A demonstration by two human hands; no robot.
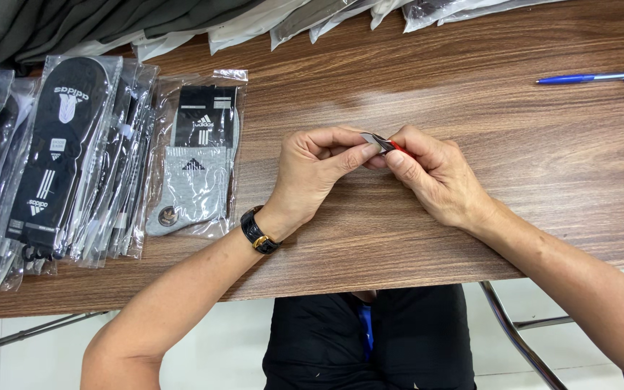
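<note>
Both hands are meeting over the middle of the wooden table (471,108), pinching one small tool between them. The left hand (315,173) is closing its thumb and forefinger together on the grey metal end of the small cutter (383,143), while the right hand (431,177) is gripping the red end with its fingertips pressed shut around it. The cutter is lying nearly flat, its long axis running from upper left to lower right, the metal tip pointing toward the left hand. A black watch (258,232) is sitting on the left wrist. Well left of the cutter, a grey sock in a clear bag (195,166) is resting beside a row of bagged black socks (52,159). Far right of the cutter, a blue pen (597,76) is lying near the table's far edge
</note>
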